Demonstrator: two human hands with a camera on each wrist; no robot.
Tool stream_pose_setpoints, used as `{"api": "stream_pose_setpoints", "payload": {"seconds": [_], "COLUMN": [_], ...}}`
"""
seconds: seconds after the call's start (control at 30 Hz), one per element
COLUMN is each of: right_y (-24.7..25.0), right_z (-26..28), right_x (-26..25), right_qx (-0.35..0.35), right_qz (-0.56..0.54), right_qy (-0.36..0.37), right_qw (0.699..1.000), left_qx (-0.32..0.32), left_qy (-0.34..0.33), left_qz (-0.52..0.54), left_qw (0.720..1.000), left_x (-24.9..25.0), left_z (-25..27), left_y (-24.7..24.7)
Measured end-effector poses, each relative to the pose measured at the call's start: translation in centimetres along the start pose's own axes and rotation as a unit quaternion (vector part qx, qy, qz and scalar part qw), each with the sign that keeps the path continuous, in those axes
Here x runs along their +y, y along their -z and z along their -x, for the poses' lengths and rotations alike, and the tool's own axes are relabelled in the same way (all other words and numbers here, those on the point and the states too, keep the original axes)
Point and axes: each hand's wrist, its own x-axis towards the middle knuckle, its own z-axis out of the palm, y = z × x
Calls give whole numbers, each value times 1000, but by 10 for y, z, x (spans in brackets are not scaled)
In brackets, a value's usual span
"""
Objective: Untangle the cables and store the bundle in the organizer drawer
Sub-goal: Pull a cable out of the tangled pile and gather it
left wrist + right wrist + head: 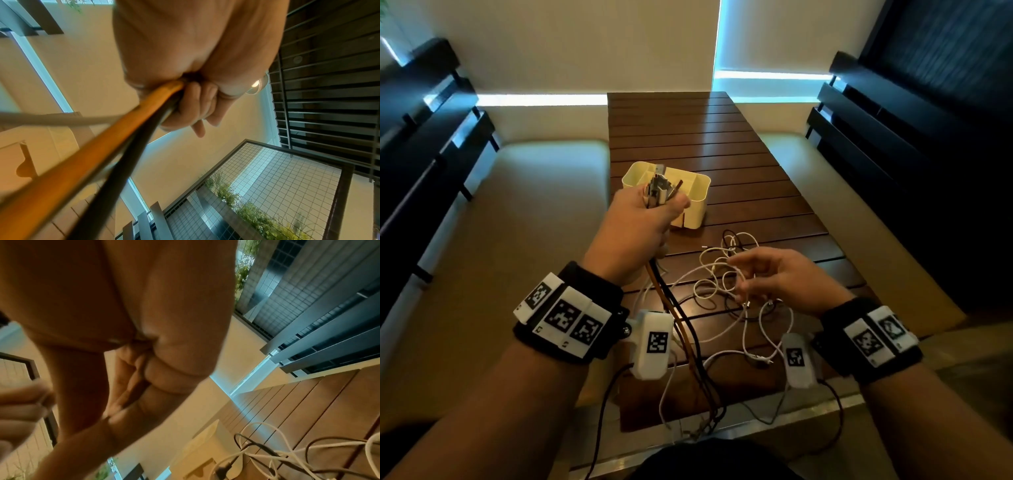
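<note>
My left hand (pixel 654 214) is raised in a fist and grips a bundle of cable ends (pixel 659 186), whose plugs stick up in front of the cream organizer (pixel 697 197). Orange, black and white cables (pixel 671 308) hang from the fist toward the table's near edge. The left wrist view shows the fingers (pixel 193 104) curled round the orange cable (pixel 115 133) and a black one (pixel 127 154). My right hand (pixel 743 279) hovers over the loose tangle of white and black cables (pixel 719 274), fingers loosely bent. No cable shows in its palm (pixel 127 386). The tangle (pixel 287 456) lies beside the organizer (pixel 207 451).
The slatted dark wooden table (pixel 739 154) runs away from me, with pale cushioned benches to the left (pixel 544 205) and right (pixel 801 164). Dark slatted backrests (pixel 431 137) stand behind them. Some cables trail over the table's near edge (pixel 705 421).
</note>
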Motion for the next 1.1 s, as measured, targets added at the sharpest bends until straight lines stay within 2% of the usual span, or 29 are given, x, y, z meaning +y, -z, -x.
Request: {"api": "stream_pose_setpoints", "payload": {"seconds": [0.1,0.2,0.27,0.33,0.47,0.53,0.7,0.83,1.1], "right_y": [1,-9,-12,-13,-20,-27,-51,-65,-50], "right_z": [26,34,27,17,-7,-21,-46,-47,-30], "right_x": [1,7,14,17,27,39,75,78,62], "right_qx": [-66,-135,-123,-89,11,25,-35,-107,-92], "right_qz": [-2,118,280,339,256,219,131,67,181], "right_qy": [-80,-179,-180,-151,-71,-52,-85,-103,-87], "right_qw": [995,967,935,924,964,974,987,987,975], "left_qx": [10,13,0,-18,-28,-29,-29,-22,-6], "left_qy": [2,6,4,1,2,2,4,4,13], "left_qz": [17,26,24,28,33,36,42,44,27], "left_qw": [1000,1000,1000,999,999,999,999,999,1000], "left_x": [0,0,-1,-2,-2,-2,0,-2,-5], "left_z": [-6,-9,-10,-9,-8,-7,-1,2,4], "left_y": [9,8,3,-3,-11,-13,-13,-9,-9]}}
